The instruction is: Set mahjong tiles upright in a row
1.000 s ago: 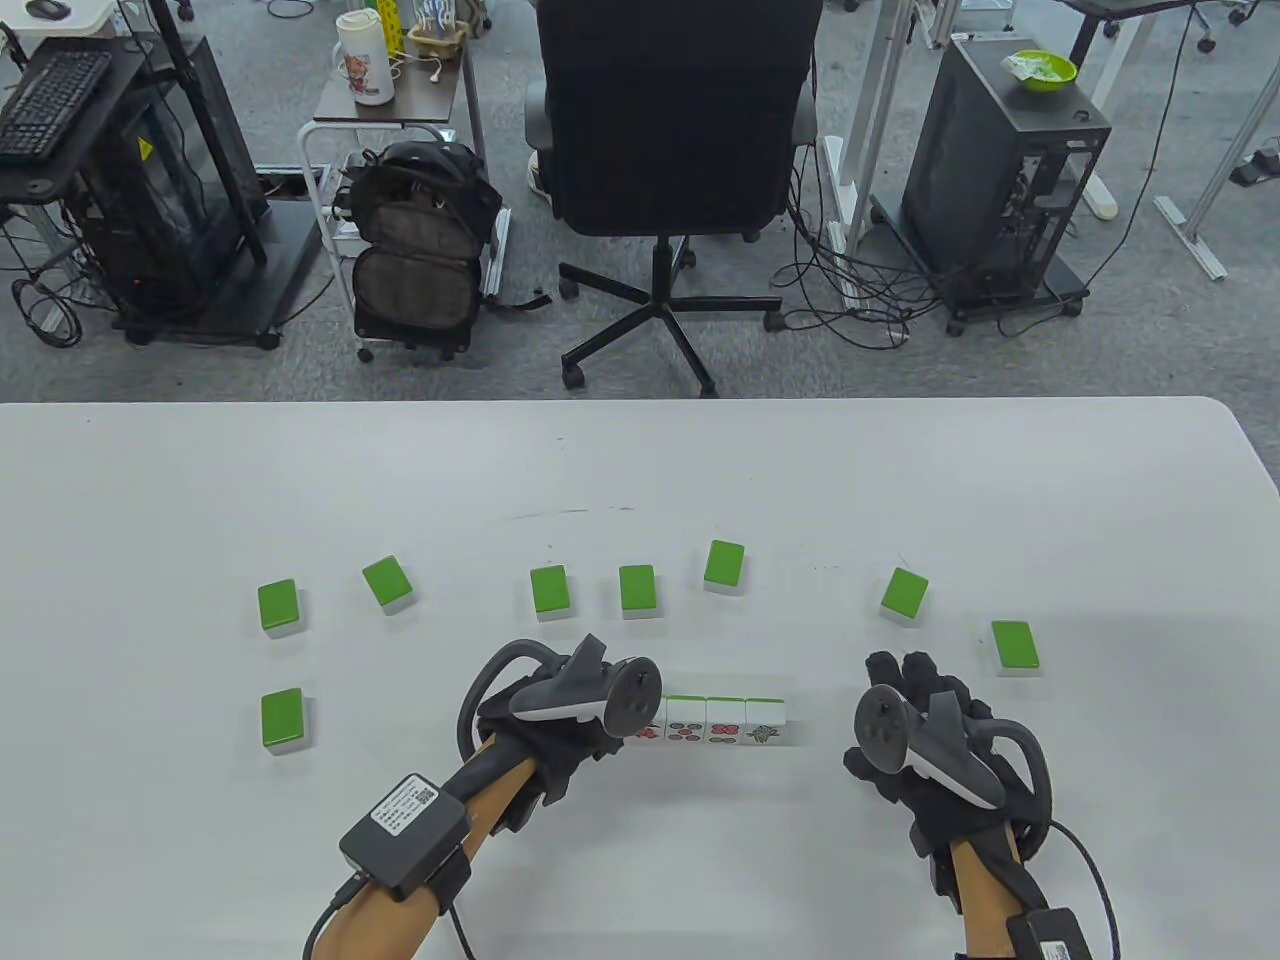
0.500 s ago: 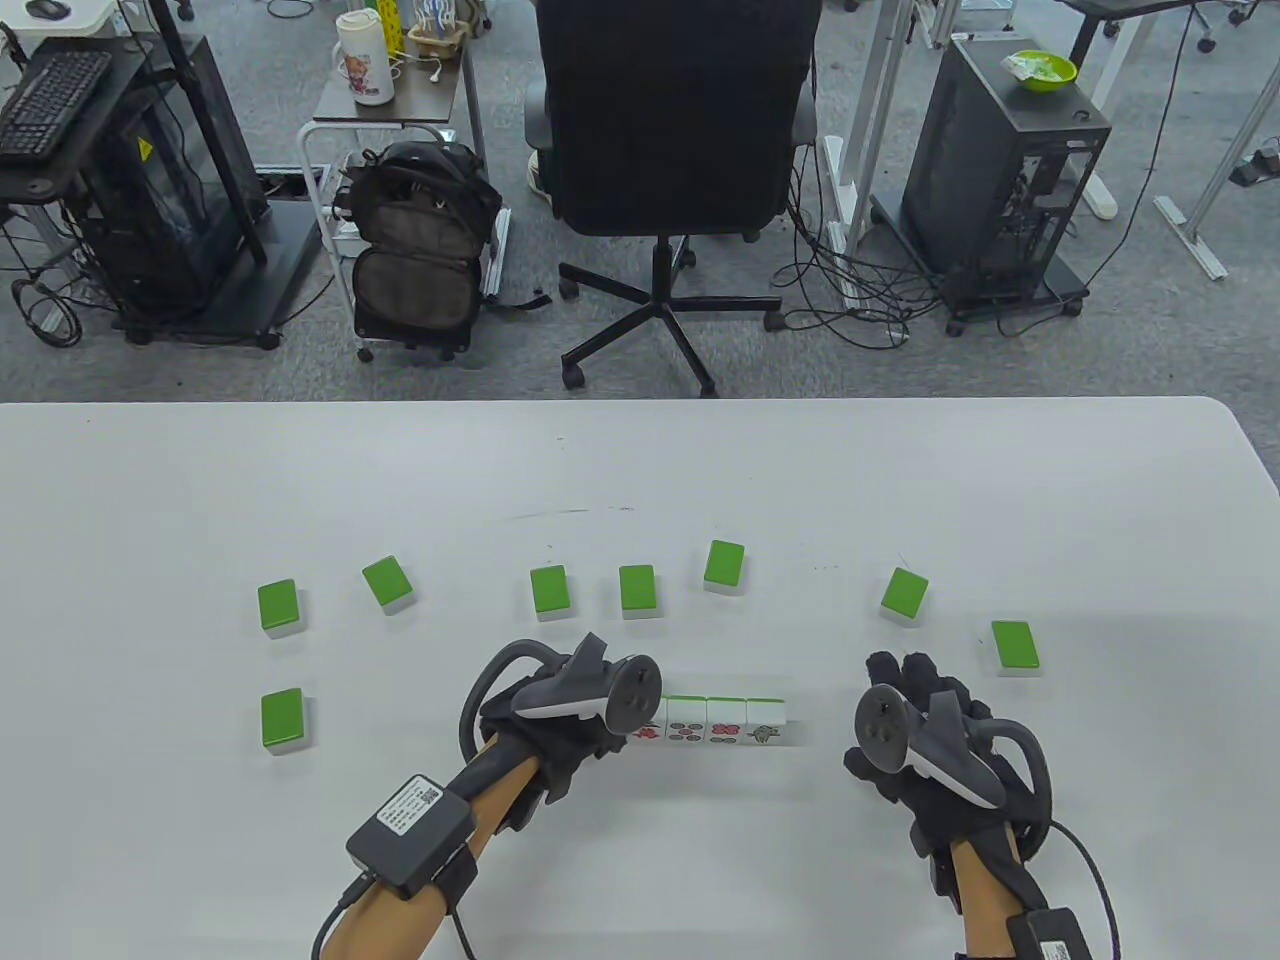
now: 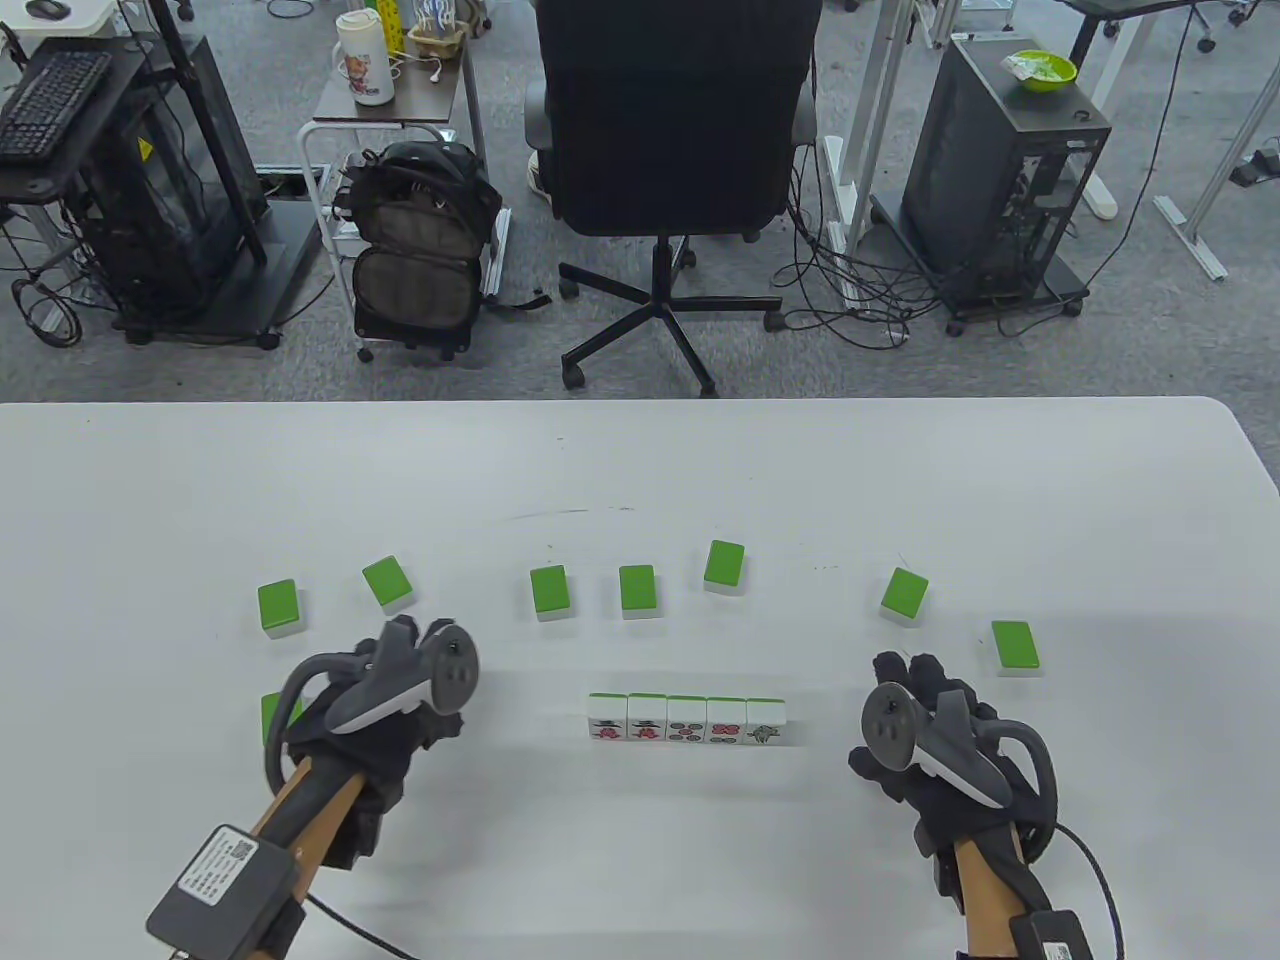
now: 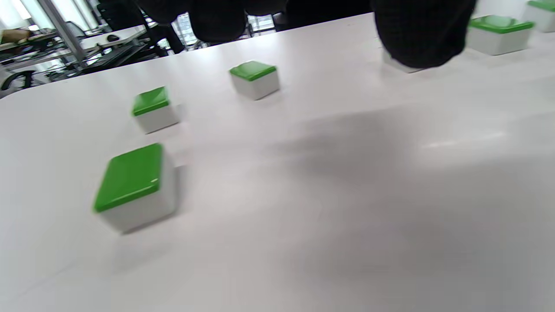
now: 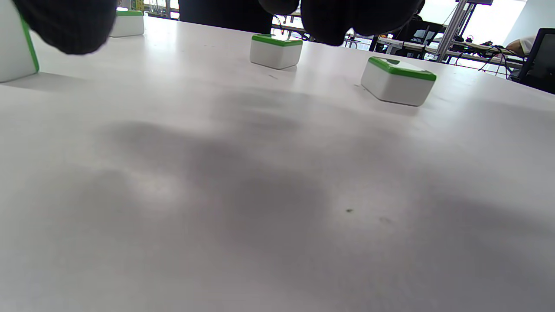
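Observation:
Five mahjong tiles stand upright in a row (image 3: pixel 687 720) at the table's front middle, faces toward me. Several green-backed tiles lie flat behind and beside it, among them one at the near left (image 3: pixel 272 712), partly hidden by my left hand, and one at the far right (image 3: pixel 1015 647). My left hand (image 3: pixel 405 640) is empty, well left of the row, next to that near-left tile, which also shows in the left wrist view (image 4: pixel 134 186). My right hand (image 3: pixel 905 672) is empty and low over the table, right of the row. Its fingers (image 5: pixel 347 21) hold nothing.
Flat tiles lie in an arc: far left (image 3: pixel 278 607), then (image 3: pixel 388 584), (image 3: pixel 550 592), (image 3: pixel 638 590), (image 3: pixel 724 566) and right (image 3: pixel 905 596). The white table (image 3: pixel 640 470) ends at a far edge, with an office chair (image 3: pixel 670 130) beyond it.
My left hand has let go of the row's left end and moved left toward the near-left flat tile. The row now shows five upright tiles. The right hand has barely moved.

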Tool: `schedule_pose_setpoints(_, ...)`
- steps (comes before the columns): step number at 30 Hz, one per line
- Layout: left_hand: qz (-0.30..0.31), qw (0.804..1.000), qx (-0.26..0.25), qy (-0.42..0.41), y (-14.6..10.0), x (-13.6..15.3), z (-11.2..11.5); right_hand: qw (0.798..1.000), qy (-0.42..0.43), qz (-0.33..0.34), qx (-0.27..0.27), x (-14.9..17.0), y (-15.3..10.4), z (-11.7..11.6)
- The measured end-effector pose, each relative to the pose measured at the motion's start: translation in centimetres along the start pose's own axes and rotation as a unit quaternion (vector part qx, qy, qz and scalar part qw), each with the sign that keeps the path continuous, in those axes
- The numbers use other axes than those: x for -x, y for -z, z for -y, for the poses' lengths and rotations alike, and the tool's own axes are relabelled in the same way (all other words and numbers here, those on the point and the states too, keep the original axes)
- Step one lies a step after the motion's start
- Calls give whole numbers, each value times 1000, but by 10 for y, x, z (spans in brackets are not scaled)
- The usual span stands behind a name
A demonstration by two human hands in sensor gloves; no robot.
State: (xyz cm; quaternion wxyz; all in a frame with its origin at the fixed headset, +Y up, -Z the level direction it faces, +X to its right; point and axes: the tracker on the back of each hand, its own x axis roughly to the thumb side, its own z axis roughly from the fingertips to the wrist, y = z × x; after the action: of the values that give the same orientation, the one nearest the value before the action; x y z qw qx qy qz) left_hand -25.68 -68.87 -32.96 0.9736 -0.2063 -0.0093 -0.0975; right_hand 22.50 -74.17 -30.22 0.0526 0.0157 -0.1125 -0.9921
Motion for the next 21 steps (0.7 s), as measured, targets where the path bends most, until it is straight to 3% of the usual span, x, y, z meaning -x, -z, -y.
schedule_pose_setpoints(7, -81, 993, 77, -32, -3, 61, 46, 1000, 0, -1, -2, 1, 0, 0)
schedule_pose_setpoints(16, -77, 989, 118, -47, 7, 67, 79, 1000, -3, -2, -3, 1, 0, 1)
schedule_pose_setpoints(21, -64, 993, 89, -46, 9, 66, 86, 1000, -5, -3, -5, 1, 0, 0)
